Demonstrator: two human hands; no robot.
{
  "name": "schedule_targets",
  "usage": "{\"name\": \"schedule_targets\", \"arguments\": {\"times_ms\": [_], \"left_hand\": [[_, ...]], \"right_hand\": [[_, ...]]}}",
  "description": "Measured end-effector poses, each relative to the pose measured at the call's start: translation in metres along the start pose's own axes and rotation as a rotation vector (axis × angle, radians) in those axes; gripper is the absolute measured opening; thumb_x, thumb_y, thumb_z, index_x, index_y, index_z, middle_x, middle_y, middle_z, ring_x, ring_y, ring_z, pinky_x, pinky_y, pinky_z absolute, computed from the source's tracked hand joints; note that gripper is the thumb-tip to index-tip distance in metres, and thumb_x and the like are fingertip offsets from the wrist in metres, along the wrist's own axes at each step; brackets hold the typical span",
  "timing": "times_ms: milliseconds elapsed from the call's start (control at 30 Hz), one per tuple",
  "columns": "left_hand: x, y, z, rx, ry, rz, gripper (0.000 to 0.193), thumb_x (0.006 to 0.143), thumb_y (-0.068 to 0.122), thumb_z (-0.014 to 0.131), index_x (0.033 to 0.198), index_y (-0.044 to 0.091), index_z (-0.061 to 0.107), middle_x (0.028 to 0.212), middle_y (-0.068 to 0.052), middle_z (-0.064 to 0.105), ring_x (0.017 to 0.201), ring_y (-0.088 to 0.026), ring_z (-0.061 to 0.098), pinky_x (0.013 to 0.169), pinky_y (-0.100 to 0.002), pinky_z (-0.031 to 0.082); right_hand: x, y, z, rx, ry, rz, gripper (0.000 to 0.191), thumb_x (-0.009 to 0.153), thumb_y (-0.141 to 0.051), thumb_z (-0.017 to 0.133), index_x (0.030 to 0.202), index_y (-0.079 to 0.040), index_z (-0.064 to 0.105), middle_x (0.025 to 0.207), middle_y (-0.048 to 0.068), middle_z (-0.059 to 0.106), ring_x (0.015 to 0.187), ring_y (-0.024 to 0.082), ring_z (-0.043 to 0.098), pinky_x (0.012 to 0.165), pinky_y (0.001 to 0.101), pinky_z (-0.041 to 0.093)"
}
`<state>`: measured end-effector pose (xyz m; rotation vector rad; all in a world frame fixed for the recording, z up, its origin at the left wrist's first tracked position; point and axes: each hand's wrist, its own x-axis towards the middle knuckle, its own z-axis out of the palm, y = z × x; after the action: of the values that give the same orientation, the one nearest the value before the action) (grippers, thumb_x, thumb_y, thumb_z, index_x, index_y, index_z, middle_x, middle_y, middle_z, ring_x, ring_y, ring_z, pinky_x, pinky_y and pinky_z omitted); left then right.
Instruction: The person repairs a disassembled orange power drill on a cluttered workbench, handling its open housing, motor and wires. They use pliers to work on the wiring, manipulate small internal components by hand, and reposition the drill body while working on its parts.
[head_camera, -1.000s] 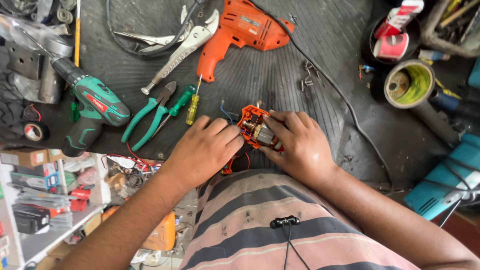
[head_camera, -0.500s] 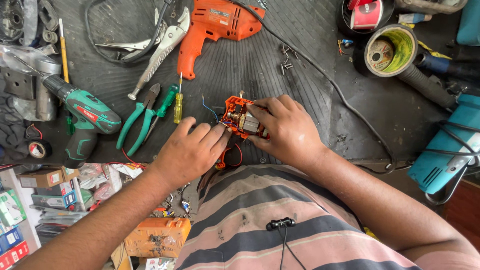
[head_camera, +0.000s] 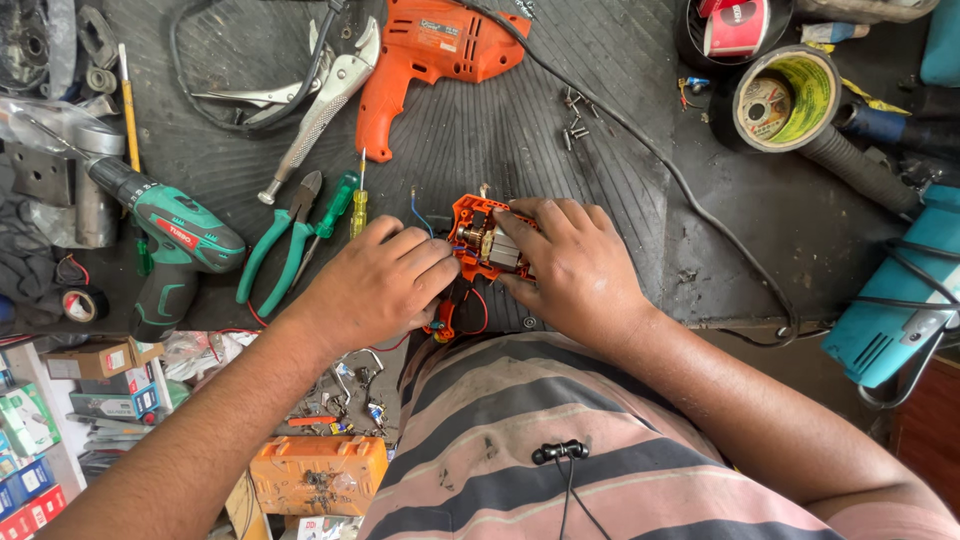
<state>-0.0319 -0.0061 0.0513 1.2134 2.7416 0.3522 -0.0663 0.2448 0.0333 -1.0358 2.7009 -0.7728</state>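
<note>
Left hand (head_camera: 375, 285): I see it lying palm down on the near left side of the opened orange tool body (head_camera: 478, 245); its fingers (head_camera: 425, 262) are curled and pressed together against the orange shell.
Right hand (head_camera: 570, 270): it covers the right side of the same tool body; its fingers (head_camera: 525, 222) are slightly spread and bent over the top, tips on the motor part (head_camera: 490, 245) inside the shell.
Opened tool body: it sits between my two sets of fingers on the dark ribbed worktop (head_camera: 560, 150), half shell open upward, metal motor part showing, red and blue wires (head_camera: 478, 312) trailing from it toward the striped shirt.
Whether it is lifted: I cannot tell if it rests on the worktop or is held just above it.
Beyond the fingers: an orange corded drill (head_camera: 430, 55) lies well past the fingertips, its cable (head_camera: 680, 185) running off to the right.
Left of the left fingers: a yellow-handled screwdriver (head_camera: 358, 205) just beside them, then green-handled pliers (head_camera: 290, 235), then a green cordless drill (head_camera: 175, 235).
Farther left and up: silver locking pliers (head_camera: 320, 110).
Right of the right fingers: loose screws (head_camera: 577, 115) and a roll of tape (head_camera: 785, 95), both well apart from them.
</note>
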Motion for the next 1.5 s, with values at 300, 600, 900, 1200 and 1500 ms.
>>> {"name": "schedule_targets", "arguments": {"times_ms": [300,600,900,1200,1500], "left_hand": [[0.003,0.006,0.0,-0.001,-0.075,-0.047,0.041,0.068,0.02,0.082,0.104,0.007,0.069,0.096,-0.005,0.064,0.097,-0.024,0.06,0.094,-0.039,0.047],[-0.001,0.011,0.004,-0.062,0.01,-0.124,0.038,0.08,0.017,0.071,0.117,0.007,0.072,0.112,-0.006,0.063,0.105,-0.024,0.061,0.097,-0.039,0.047],[-0.008,0.015,0.007,0.01,0.029,-0.138,0.035,0.085,0.014,0.064,0.118,0.006,0.07,0.116,-0.007,0.062,0.106,-0.024,0.062,0.1,-0.041,0.049],[-0.009,0.021,0.014,-0.01,0.039,-0.19,0.031,0.088,0.013,0.064,0.117,0.003,0.068,0.11,-0.009,0.06,0.105,-0.024,0.064,0.114,-0.05,0.044],[-0.004,0.018,0.007,0.021,-0.057,-0.146,0.023,0.085,0.014,0.063,0.107,0.009,0.067,0.1,-0.007,0.059,0.095,-0.025,0.065,0.111,-0.054,0.045]], "right_hand": [[-0.001,0.001,0.0,-0.009,-0.016,0.006,0.07,0.07,-0.032,0.085,0.132,-0.006,0.065,0.125,0.008,0.062,0.109,0.029,0.06,0.089,0.0431,0.047],[-0.001,0.002,0.002,0.002,-0.002,0.0,0.069,0.072,-0.033,0.084,0.133,-0.006,0.064,0.126,0.009,0.061,0.108,0.03,0.061,0.091,0.0434,0.048],[0.001,0.001,0.001,0.013,-0.03,-0.001,0.068,0.072,-0.033,0.084,0.132,-0.008,0.064,0.126,0.008,0.062,0.108,0.03,0.062,0.09,0.0439,0.049],[0.002,0.002,0.001,0.018,-0.059,0.007,0.068,0.072,-0.031,0.085,0.133,-0.008,0.065,0.126,0.009,0.062,0.107,0.03,0.062,0.09,0.0445,0.049],[0.003,0.003,0.002,0.02,-0.062,0.013,0.069,0.07,-0.031,0.085,0.132,-0.008,0.066,0.126,0.008,0.063,0.108,0.03,0.061,0.09,0.0447,0.049]]}}
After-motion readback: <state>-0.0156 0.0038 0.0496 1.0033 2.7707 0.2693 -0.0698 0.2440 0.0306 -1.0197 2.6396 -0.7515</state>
